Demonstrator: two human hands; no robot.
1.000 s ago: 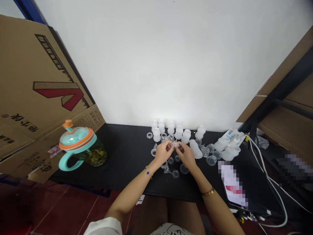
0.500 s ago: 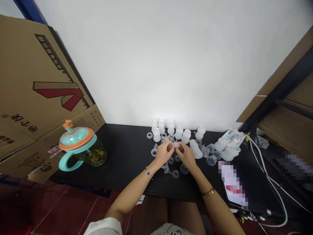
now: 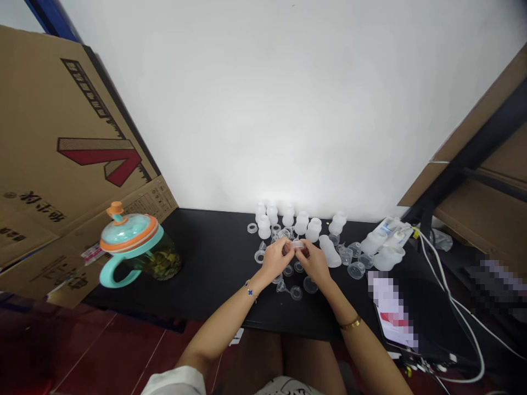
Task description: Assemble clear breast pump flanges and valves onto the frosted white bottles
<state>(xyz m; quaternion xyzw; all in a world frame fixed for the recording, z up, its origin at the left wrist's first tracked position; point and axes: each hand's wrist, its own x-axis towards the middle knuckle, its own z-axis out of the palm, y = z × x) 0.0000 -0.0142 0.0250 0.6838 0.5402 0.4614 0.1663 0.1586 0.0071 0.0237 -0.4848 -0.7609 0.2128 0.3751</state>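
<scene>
The left hand (image 3: pixel 276 259) and the right hand (image 3: pixel 315 261) meet over a black surface (image 3: pixel 214 258); both grips are almost shut, and their fingertips (image 3: pixel 287 248) pinch a small clear plastic piece (image 3: pixel 297 245) from two sides; the piece is too small and see-through to tell just what it is. Both elbows point out and both forearms slant in, so the hands sit close together, low over the surface; this pose looks good for careful, fiddly work. Clear cups (image 3: pixel 356 269) and clear rings (image 3: pixel 252 228) lie around the hands; they seem to be kept close so that they are easy to reach. Frosted plastic bottles (image 3: pixel 301 223) stand in rows at the back, by the white wall (image 3: pixel 263 104); there they seem to be kept out of the way of the hands. A mug with a teal lid (image 3: pixel 129 233) stands well off to the left, in front of a cardboard box (image 3: pixel 69 148); a blurred phone (image 3: pixel 393 312) lies to the right, and a white cable (image 3: pixel 465 323) curves past it; these are apart from the small pieces, so they do not get mixed in.
</scene>
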